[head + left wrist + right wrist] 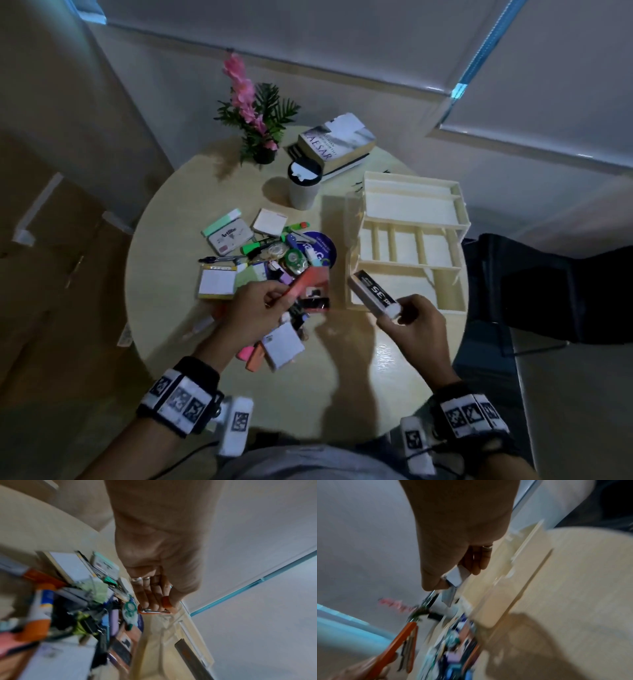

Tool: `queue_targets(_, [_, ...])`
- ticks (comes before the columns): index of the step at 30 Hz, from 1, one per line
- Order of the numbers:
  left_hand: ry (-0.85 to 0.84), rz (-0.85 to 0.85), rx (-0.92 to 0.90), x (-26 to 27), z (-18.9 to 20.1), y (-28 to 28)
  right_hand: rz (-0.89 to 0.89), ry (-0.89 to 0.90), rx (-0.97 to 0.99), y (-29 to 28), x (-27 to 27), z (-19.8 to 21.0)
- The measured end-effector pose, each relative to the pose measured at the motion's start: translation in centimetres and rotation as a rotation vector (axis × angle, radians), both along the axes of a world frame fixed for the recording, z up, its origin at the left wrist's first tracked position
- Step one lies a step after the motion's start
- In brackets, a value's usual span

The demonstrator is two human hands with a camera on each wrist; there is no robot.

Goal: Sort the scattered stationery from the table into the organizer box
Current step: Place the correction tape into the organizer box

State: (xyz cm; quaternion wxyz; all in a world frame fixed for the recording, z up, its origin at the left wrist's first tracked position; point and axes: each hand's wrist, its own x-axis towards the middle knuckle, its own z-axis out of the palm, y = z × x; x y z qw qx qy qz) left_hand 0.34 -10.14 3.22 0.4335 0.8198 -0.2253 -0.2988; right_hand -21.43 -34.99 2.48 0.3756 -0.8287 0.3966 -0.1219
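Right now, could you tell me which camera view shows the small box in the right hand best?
The head view: the small box shows whole, printed side up, pinched by the right hand. The right wrist view shows only its blurred end; the left wrist view a dark edge.

stationery pile (82, 608) blurred, orange stapler (301, 286) motion-smeared

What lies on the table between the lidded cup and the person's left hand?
In the head view, the scattered stationery pile fills the stretch from the cup to the left hand.

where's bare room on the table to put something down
Bare tabletop lies along the near edge between both wrists, and on the left rim beside the notepad. The organizer box compartments look bare. The stationery pile crowds the centre.
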Motion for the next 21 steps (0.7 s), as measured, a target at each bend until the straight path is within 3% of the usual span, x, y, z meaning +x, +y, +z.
queue_targets(4, [0.191, -0.116, -0.071, -2.3, 1.0, -4.6, -0.197, -0.011, 0.067, -3.4, -3.1, 0.2])
queue_targets(8, [0.357, -0.059, -0.076, -4.4, 1.0, -8.2, -0.27, 0.016, 0.074, -5.9, -3.1, -0.6])
queue_targets(21, [0.393, 0.086, -0.043, -7.0, 1.5, -12.3, -0.136, 0.026, 0.043, -8.6, 1.1, -3.6])
